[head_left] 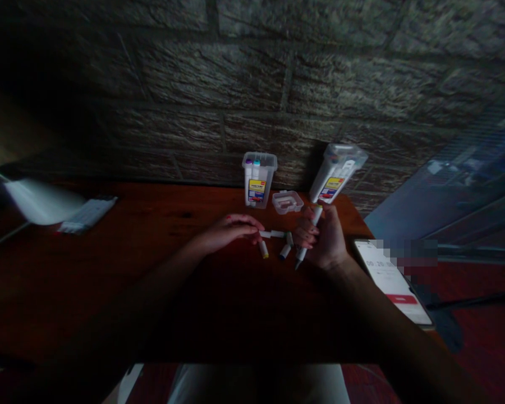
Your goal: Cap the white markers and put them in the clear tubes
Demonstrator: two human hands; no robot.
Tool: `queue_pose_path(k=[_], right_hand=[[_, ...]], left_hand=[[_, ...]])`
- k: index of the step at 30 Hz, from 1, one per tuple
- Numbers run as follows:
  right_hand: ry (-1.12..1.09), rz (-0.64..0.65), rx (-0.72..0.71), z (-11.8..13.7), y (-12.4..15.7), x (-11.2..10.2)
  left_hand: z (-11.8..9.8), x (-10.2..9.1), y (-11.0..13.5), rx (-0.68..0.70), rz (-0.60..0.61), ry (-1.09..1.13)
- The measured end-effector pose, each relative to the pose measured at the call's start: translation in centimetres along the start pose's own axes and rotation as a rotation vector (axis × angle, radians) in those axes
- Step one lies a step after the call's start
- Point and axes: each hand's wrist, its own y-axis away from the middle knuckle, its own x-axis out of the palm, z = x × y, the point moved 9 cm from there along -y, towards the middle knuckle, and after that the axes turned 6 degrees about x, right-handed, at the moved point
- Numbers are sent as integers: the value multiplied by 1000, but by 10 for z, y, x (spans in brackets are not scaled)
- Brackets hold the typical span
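Note:
In my right hand point(320, 235) is a white marker point(316, 215) with a yellow end at the top, held in wrapped fingers. Its bare dark tip points down toward the table. My left hand point(233, 229) reaches in from the left, thumb and fingers pinched at a small white marker cap point(265, 234). Just below those fingertips lies a loose cap with a yellow end point(264, 249). Between the hands are a white cap point(278, 234) and one with a dark blue end point(285, 252). Dim light blurs the fine detail.
Behind the hands stand an open clear marker case point(260, 179), a small clear lid point(287, 202) and a tilted second case point(339, 173) by the stone wall. A phone point(391, 280) lies at the right table edge. A packet point(88, 214) and white lamp point(42, 201) are left.

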Motion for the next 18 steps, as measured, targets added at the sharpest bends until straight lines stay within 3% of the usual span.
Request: queue_pose_path(k=[18], right_hand=[[28,-31,42,-7,1,0]], left_hand=[[0,2,0,-11,1,11]])
